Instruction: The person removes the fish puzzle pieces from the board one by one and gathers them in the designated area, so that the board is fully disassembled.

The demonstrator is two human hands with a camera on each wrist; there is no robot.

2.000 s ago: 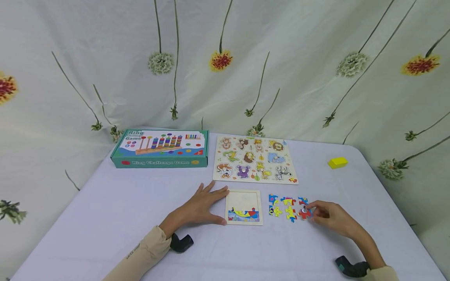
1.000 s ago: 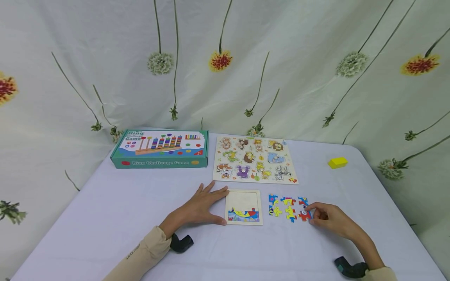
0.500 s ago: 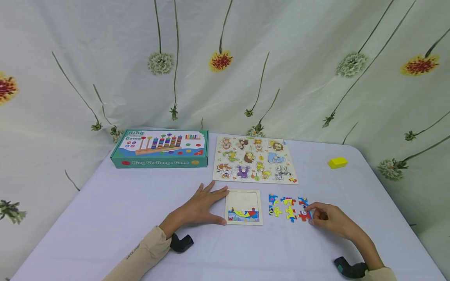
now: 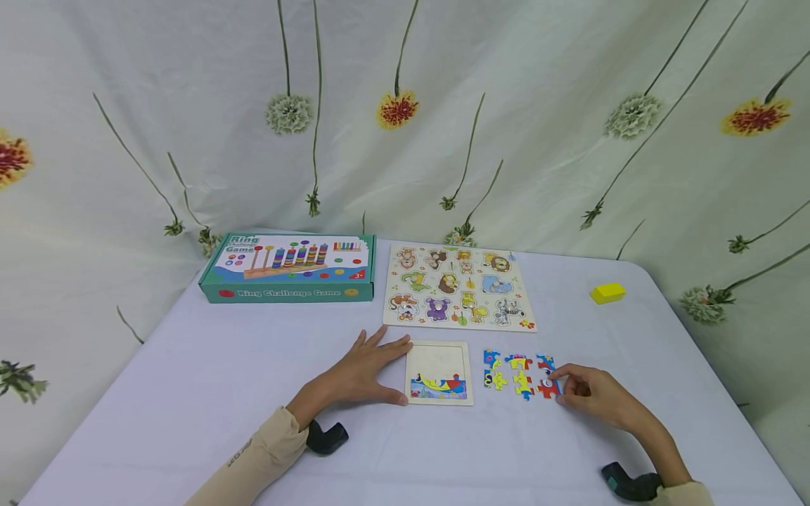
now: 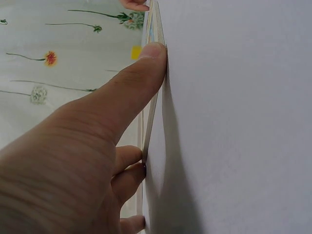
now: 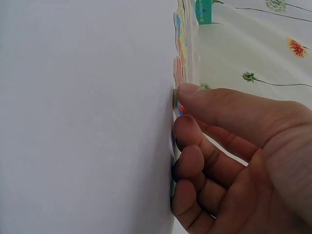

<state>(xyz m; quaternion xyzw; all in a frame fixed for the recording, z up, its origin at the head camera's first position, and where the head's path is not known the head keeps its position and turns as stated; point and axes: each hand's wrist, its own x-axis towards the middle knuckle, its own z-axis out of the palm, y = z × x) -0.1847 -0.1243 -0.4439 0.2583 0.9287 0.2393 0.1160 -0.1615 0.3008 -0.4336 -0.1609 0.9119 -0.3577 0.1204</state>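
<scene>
In the head view, my left hand lies spread at the left side of a small wooden puzzle tray. Its thumb and a fingertip touch the tray's edge. Along the tray's bottom, several joined pieces show blue, yellow and red. My right hand pinches a red puzzle piece with thumb and index finger, the piece lying on the table. Several more puzzle pieces are laid out in two rows between tray and hand. In the right wrist view, the thumb is on the piece's edge and the other fingers are curled.
Behind the tray lies an animal peg puzzle board. A green Ring Challenge Game box stands at the back left, and a yellow block at the back right. A flower-patterned curtain hangs behind the white-covered table.
Since the oldest frame, my right fingers have shifted slightly, and more of the red piece's eye shows. The left hand and tray have stayed still.
</scene>
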